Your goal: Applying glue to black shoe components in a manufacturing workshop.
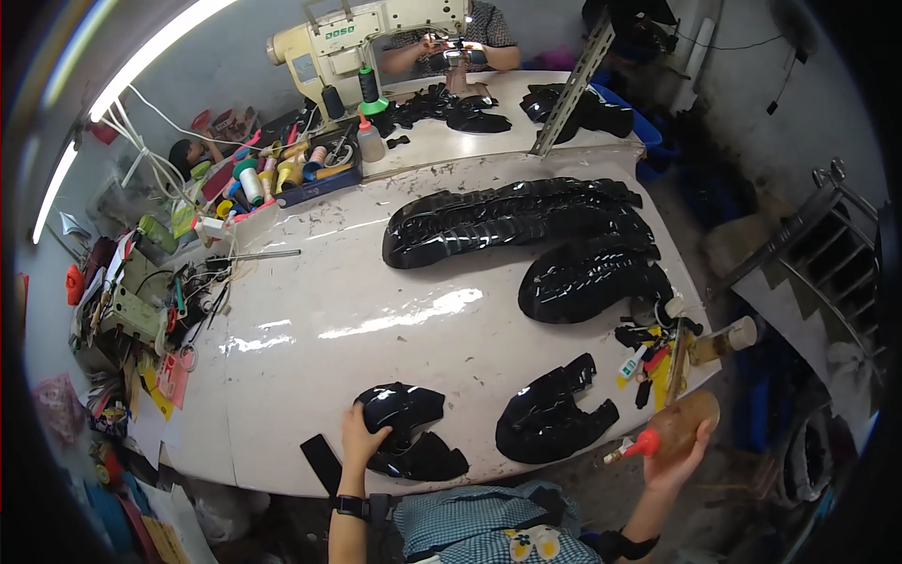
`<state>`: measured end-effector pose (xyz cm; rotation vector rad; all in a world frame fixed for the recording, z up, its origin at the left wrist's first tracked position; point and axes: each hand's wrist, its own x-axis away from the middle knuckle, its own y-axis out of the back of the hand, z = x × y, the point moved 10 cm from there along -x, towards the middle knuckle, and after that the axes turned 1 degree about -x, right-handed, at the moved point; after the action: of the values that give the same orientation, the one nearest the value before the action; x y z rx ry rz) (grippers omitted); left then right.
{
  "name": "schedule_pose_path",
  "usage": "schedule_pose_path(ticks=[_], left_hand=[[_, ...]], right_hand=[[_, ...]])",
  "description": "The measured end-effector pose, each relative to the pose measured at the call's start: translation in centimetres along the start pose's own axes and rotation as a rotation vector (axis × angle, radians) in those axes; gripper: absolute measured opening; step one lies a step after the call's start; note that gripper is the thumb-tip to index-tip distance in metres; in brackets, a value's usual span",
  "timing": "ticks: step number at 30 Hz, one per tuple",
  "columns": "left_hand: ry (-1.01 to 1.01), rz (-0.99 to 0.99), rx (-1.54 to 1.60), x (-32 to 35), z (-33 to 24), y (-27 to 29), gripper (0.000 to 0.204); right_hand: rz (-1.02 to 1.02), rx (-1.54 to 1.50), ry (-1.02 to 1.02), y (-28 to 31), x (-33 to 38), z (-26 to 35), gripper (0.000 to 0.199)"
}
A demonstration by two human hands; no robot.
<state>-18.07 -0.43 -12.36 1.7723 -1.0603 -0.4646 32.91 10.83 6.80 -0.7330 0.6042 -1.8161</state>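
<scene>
My left hand (pixel 361 444) lies at the left edge of a black glossy shoe upper (pixel 402 404) near the table's front edge. Its fingers hold that edge and the thumb rests on the piece, which curves open to the right. In my right hand (pixel 678 467) is a squeeze bottle (pixel 688 423) of brownish liquid, tilted with its red cap (pixel 646 443) pointing left. Between the two hands lies another black glossy upper (pixel 550 414), untouched. A flat black strip (pixel 321 463) sits just left of my left wrist.
Long rows of stacked black uppers (pixel 470 226) and a shorter stack (pixel 583 282) cover the far right of the table. Small tools and a jar (pixel 723 343) crowd the right edge. Thread spools (pixel 250 183) fill a tray. Across sits a person (pixel 493 38) by a sewing machine (pixel 329 52).
</scene>
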Motion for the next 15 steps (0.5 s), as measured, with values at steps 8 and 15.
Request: schedule_pose_path(ticks=[8,15], left_hand=[[0.047,-0.208,-0.119,1.6,-3.3,6.8,0.063],[-0.145,0.359,0.906,5.5,-15.8,8.0,0.064]], right_hand=[[0.074,-0.078,-0.05,-1.9,-0.8,-1.4,0.049],[0.258,-0.136,-0.13,-5.8,-0.6,-2.9,0.056]])
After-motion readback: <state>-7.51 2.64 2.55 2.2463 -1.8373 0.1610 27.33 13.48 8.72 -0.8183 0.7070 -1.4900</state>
